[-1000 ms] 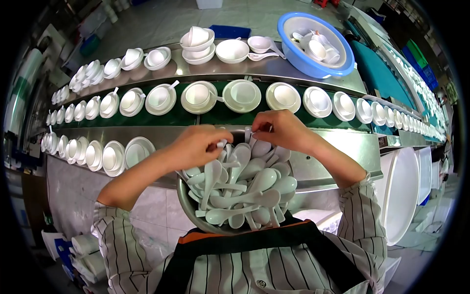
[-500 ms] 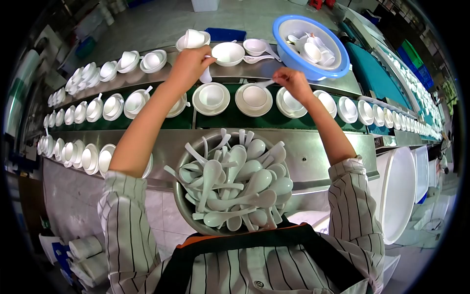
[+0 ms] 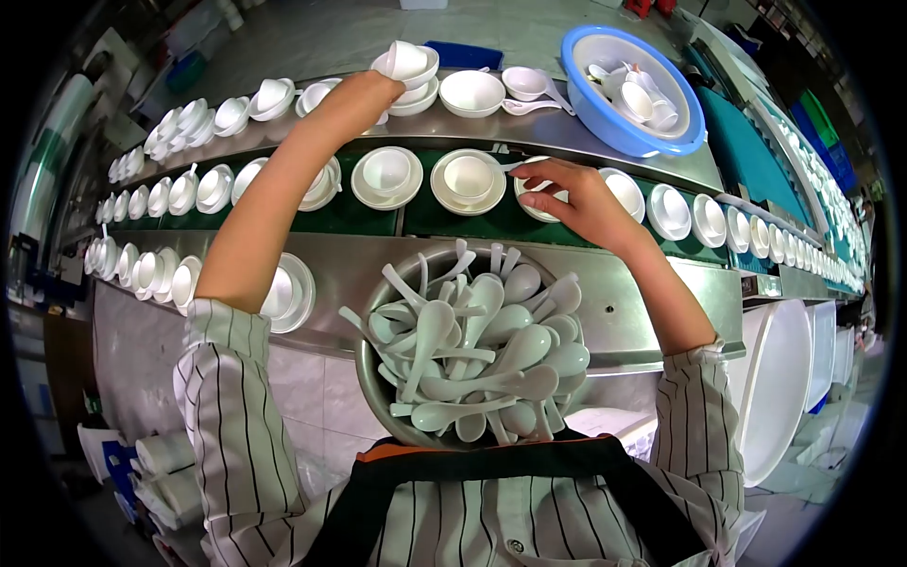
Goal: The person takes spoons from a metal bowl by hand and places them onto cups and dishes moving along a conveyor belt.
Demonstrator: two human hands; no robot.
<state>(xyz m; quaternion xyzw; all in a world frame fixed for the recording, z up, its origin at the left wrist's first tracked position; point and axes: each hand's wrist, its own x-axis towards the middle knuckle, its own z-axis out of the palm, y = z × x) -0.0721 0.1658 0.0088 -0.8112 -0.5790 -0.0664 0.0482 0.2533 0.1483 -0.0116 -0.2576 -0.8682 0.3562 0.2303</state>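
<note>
My left hand [image 3: 373,97] is at the rear steel shelf, beside stacked white bowls [image 3: 408,64]. Its fingers are curled and mostly hidden; the end of a white soup spoon [image 3: 383,119] peeks out below them. Above a small white bowl [image 3: 546,196] on the green belt, my right hand [image 3: 578,194] has its thumb and forefinger apart. A bit of a white spoon [image 3: 509,167] shows at the forefinger's tip. Closer to my body, a metal basin [image 3: 368,383] is heaped with white soup spoons [image 3: 487,364].
Bowl-and-saucer sets [image 3: 468,181] line the green belt [image 3: 416,222]. A blue-rimmed basin [image 3: 694,132] with small dishes and spoons stands on the rear shelf [image 3: 529,128]. More bowl sets [image 3: 283,293] sit at the front left. A large white tub [image 3: 779,387] is at the right.
The bowl sets on the belt have shifted left. My right hand has come down over a bowl, its fingers spreading from a pinch on a spoon. My left hand has drawn farther over the rear shelf.
</note>
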